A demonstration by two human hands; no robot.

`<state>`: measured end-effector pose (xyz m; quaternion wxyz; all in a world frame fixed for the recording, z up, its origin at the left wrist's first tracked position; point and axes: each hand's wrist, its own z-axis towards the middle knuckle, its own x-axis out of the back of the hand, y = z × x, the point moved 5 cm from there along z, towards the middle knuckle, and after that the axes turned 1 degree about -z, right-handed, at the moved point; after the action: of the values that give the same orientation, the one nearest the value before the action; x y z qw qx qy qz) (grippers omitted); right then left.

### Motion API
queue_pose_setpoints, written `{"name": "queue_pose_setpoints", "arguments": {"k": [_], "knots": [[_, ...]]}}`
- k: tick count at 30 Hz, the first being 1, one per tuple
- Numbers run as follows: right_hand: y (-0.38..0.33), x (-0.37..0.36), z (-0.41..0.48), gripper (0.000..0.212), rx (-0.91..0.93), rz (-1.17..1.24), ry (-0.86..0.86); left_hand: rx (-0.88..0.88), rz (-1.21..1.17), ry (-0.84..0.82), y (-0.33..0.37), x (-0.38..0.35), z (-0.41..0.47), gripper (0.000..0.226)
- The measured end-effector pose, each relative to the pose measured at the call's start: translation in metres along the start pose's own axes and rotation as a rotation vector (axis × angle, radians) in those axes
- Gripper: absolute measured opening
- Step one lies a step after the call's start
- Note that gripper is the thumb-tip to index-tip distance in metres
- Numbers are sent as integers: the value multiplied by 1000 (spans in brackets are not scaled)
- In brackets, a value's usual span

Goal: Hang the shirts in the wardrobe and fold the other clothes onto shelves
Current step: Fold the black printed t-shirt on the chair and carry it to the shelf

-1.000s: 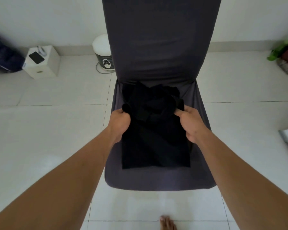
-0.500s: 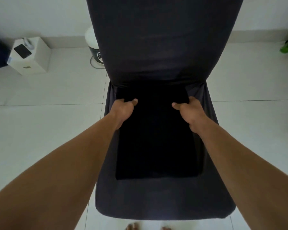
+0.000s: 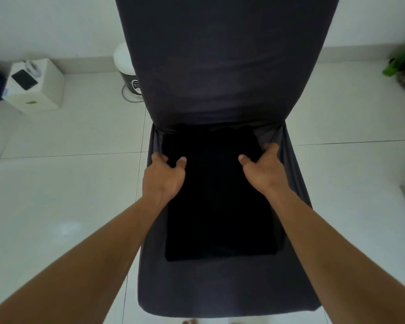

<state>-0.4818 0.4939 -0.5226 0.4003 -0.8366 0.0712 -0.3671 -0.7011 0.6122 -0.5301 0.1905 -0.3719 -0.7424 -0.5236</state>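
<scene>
Gone is the bunched heap of a second ago: the black garment (image 3: pixel 220 202) now lies flat on the chair seat (image 3: pixel 220 288), its long axis running from the chair back (image 3: pixel 220 66) towards the person. Both hands sit at the far end, one at each side edge, equally near. The left hand (image 3: pixel 165 176) has its thumb on the cloth and its fingers curled at the edge; I cannot tell whether it pinches. The right hand (image 3: pixel 262 170) looks relaxed, fingers spread on the seat cover. I reckon the next fold brings the far end towards the near one.
</scene>
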Motion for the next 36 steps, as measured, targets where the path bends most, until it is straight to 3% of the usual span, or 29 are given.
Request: {"name": "queue_pose_setpoints", "arguments": {"k": [3,6,9,13,15,17,19,23,26,30,31,33,36], "knots": [[15,-5,-16,57,-6,-31,-32,24,87,-51,-11,-2,-12,52],[23,-3,-19,50,56,-64,15,-9,16,1,-12,1,-7,37],[25,0,-14,49,32,-99,26,-46,84,22,-7,-1,-9,38],[24,1,-4,49,-19,-213,82,-430,488,230,20,-12,-19,45],[22,1,3,53,-49,-143,64,-544,421,41,36,-33,-20,33],[20,-1,10,65,-108,6,20,-508,423,-143,45,-51,-20,29],[19,-1,14,73,-161,121,-11,-460,440,-148,50,-57,-16,31],[10,3,27,29,-64,-6,33,-400,369,-151,63,-60,-13,39],[-3,0,23,21,71,124,9,-293,170,-105,76,-53,-12,24],[-17,-14,4,8,82,540,-317,-41,-150,-213,99,-51,-10,72],[-21,-17,1,14,50,645,-400,-4,-166,-248,104,-51,-11,78],[-25,-21,-1,24,-46,845,-522,31,-167,-279,105,-48,-9,76],[-22,-20,2,29,-165,1002,-591,67,-239,-282,89,-45,0,46]]}}
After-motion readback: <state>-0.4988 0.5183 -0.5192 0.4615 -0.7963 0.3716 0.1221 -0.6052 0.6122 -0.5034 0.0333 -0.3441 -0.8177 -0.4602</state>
